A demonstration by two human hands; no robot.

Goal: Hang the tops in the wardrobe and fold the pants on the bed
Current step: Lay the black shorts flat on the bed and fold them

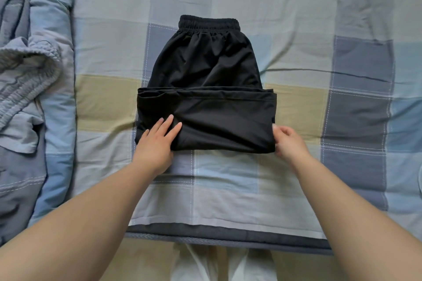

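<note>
Black pants (205,68) lie on the checked bed sheet (228,178) in the middle of the view, elastic waistband at the far end. Their legs are folded up into a flat band across the near half. My left hand (157,141) lies flat with straight fingers on the near left corner of that folded band. My right hand (288,141) pinches the band's near right corner, with the thumb on top of the fabric and the fingers curled at its edge.
A rumpled blue-grey quilt (52,98) runs along the left side of the bed, with a grey garment with an elastic waistband (27,75) lying on it. The bed's near edge (228,238) crosses the bottom, with pale trouser legs and floor below.
</note>
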